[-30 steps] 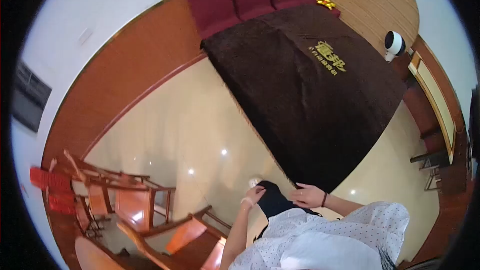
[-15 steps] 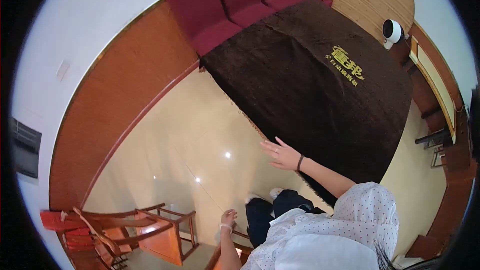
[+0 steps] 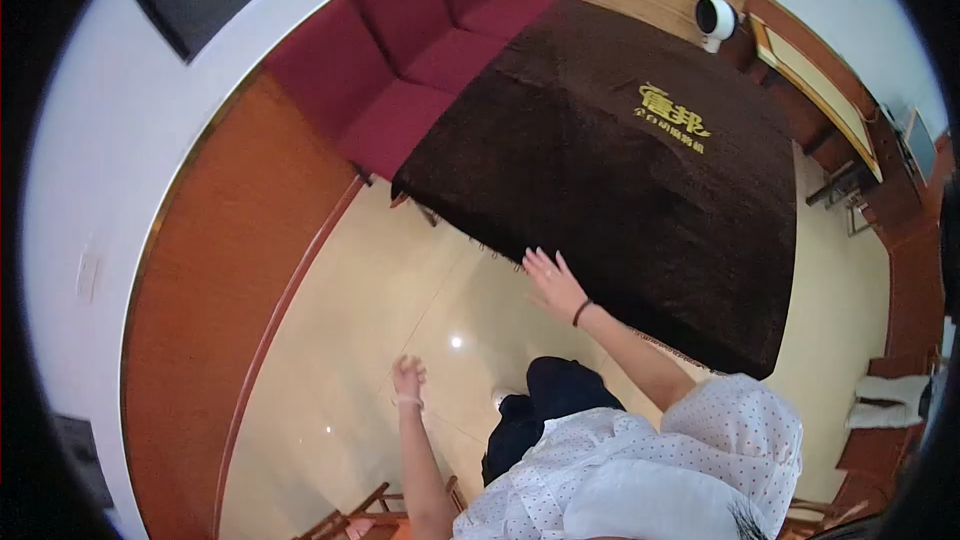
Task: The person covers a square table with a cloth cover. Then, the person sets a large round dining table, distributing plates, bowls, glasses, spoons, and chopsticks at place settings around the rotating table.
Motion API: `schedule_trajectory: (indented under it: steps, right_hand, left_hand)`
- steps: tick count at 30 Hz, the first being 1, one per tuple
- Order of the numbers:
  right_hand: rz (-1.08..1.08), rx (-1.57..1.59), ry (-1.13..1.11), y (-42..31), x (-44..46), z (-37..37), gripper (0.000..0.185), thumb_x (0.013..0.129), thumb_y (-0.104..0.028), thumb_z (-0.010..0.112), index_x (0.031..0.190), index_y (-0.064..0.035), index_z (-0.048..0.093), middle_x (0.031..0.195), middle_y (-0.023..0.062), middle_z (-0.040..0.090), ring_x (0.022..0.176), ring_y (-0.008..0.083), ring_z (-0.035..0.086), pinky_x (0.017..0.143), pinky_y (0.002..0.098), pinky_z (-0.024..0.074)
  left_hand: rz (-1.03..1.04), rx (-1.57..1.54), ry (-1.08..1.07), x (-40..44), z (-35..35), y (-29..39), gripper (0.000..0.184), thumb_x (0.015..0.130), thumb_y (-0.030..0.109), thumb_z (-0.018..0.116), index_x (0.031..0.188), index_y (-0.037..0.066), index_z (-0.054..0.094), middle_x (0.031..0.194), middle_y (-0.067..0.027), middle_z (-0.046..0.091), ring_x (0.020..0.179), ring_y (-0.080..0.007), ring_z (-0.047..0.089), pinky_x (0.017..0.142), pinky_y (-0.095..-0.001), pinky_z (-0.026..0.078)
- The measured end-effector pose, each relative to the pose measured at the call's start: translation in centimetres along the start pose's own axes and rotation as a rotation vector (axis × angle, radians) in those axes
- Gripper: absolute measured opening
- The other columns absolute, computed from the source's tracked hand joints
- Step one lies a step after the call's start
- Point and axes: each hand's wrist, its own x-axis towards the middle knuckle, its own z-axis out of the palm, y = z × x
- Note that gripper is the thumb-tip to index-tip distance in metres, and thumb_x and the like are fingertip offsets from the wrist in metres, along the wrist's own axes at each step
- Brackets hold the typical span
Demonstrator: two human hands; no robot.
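Observation:
A dark brown fringed cloth (image 3: 600, 180) with gold lettering is draped over a large table. Over its near edge my right hand (image 3: 556, 283), with a dark band at the wrist, is stretched out with fingers apart and nothing in it. Whether it touches the cloth I cannot tell. My left hand (image 3: 408, 378) hangs in the air above the tiled floor, lower and to the left; its fingers are slightly bent and apart, and it holds nothing.
Dark red seats (image 3: 410, 60) line the far left side of the table. A white round device (image 3: 714, 18) stands at the back right. Wooden chairs (image 3: 385, 512) are at the bottom. A wooden panel (image 3: 215, 340) runs along the left wall.
The view has swung left and closer to the red seats. My hands have moved apart from in front of my body, the right one reaching out towards the cloth's edge. The chairs have slid mostly out of view.

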Motion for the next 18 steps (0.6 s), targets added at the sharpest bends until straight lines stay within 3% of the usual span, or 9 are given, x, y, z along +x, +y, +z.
schedule_trajectory:
  steps: [1, 3, 5, 7, 10, 11, 13, 15, 18]
  right_hand:
    - [0.011, 0.111, 0.028, -0.6, -0.4, -1.2, 0.065, 0.077, -0.035, 0.051, 0.127, -0.0007, 0.027, 0.134, 0.0142, 0.024, 0.126, 0.0274, 0.018, 0.102, 0.0449, 0.0127]
    - [0.197, 0.131, 0.074, 0.3, -0.3, -2.9, 0.062, 0.077, -0.030, 0.052, 0.125, 0.0009, 0.028, 0.133, 0.0165, 0.025, 0.125, 0.0304, 0.020, 0.100, 0.0473, 0.0150]
    - [0.426, 0.118, 0.235, 2.7, 0.1, -5.5, 0.060, 0.075, -0.024, 0.055, 0.123, 0.0029, 0.029, 0.131, 0.0189, 0.027, 0.123, 0.0337, 0.022, 0.098, 0.0502, 0.0183]
    - [0.617, 0.048, 0.390, 6.7, -0.3, -7.1, 0.058, 0.074, -0.020, 0.057, 0.121, 0.0028, 0.032, 0.129, 0.0200, 0.029, 0.121, 0.0360, 0.023, 0.096, 0.0518, 0.0207]
    - [0.893, -0.106, 0.446, 13.7, -2.7, -8.7, 0.056, 0.075, -0.022, 0.056, 0.122, -0.0006, 0.033, 0.130, 0.0188, 0.029, 0.122, 0.0324, 0.024, 0.097, 0.0502, 0.0199]
    - [0.981, -0.163, 0.414, 15.7, -3.5, -9.6, 0.055, 0.077, -0.024, 0.054, 0.123, -0.0018, 0.032, 0.131, 0.0179, 0.028, 0.123, 0.0308, 0.024, 0.097, 0.0489, 0.0198]
    - [1.286, -0.325, 0.329, 18.4, -6.8, -7.2, 0.053, 0.083, -0.030, 0.047, 0.125, -0.0035, 0.031, 0.133, 0.0144, 0.026, 0.124, 0.0272, 0.022, 0.099, 0.0454, 0.0178]
    - [1.341, -0.343, 0.292, 18.5, -9.1, -6.0, 0.053, 0.086, -0.035, 0.039, 0.128, -0.0049, 0.028, 0.135, 0.0104, 0.024, 0.126, 0.0251, 0.019, 0.101, 0.0433, 0.0153]
    - [1.370, -0.334, 0.267, 18.9, -9.0, -5.9, 0.053, 0.086, -0.036, 0.039, 0.129, -0.0065, 0.027, 0.136, 0.0086, 0.023, 0.126, 0.0236, 0.019, 0.102, 0.0436, 0.0126]
  left_hand:
    - [0.075, 0.047, 0.032, 2.2, 1.7, 3.7, 0.040, 0.081, 0.021, 0.052, 0.115, 0.004, 0.038, 0.088, -0.0077, 0.056, 0.066, -0.0124, 0.053, 0.048, -0.0237, 0.043]
    - [0.213, 0.113, -0.023, 6.6, 5.1, 10.3, 0.046, 0.081, 0.021, 0.052, 0.119, 0.004, 0.033, 0.102, -0.0132, 0.052, 0.083, -0.0184, 0.053, 0.062, -0.0275, 0.046]
    - [0.444, 0.180, 0.040, 12.2, 9.6, 14.8, 0.051, 0.082, 0.023, 0.052, 0.123, 0.002, 0.030, 0.115, -0.0195, 0.044, 0.104, -0.0268, 0.045, 0.084, -0.0332, 0.039]
    - [0.599, 0.318, 0.070, 15.1, 13.6, 20.6, 0.056, 0.083, 0.027, 0.049, 0.125, -0.001, 0.026, 0.124, -0.0234, 0.035, 0.115, -0.0315, 0.035, 0.096, -0.0349, 0.027]
    - [0.732, 0.458, 0.169, 19.5, 17.9, 25.9, 0.060, 0.084, 0.032, 0.047, 0.126, -0.004, 0.024, 0.126, -0.0225, 0.033, 0.112, -0.0327, 0.038, 0.096, -0.0341, 0.027]
    - [0.737, 0.455, 0.162, 23.2, 18.1, 25.6, 0.060, 0.084, 0.032, 0.047, 0.126, -0.004, 0.024, 0.126, -0.0225, 0.033, 0.112, -0.0327, 0.038, 0.096, -0.0341, 0.027]
    - [0.376, 0.278, -0.062, 30.9, 17.5, 22.1, 0.061, 0.084, 0.039, 0.043, 0.128, 0.001, 0.022, 0.129, -0.0179, 0.031, 0.112, -0.0308, 0.039, 0.091, -0.0376, 0.032]
    - [0.119, 0.200, -0.039, 24.0, 18.6, 25.6, 0.062, 0.085, 0.046, 0.037, 0.131, 0.010, 0.019, 0.131, -0.0121, 0.030, 0.112, -0.0288, 0.038, 0.084, -0.0415, 0.038]
    - [0.124, 0.062, -0.099, 25.9, 18.1, 23.7, 0.069, 0.080, 0.060, 0.032, 0.132, 0.017, 0.016, 0.133, -0.0061, 0.026, 0.119, -0.0261, 0.030, 0.085, -0.0465, 0.034]
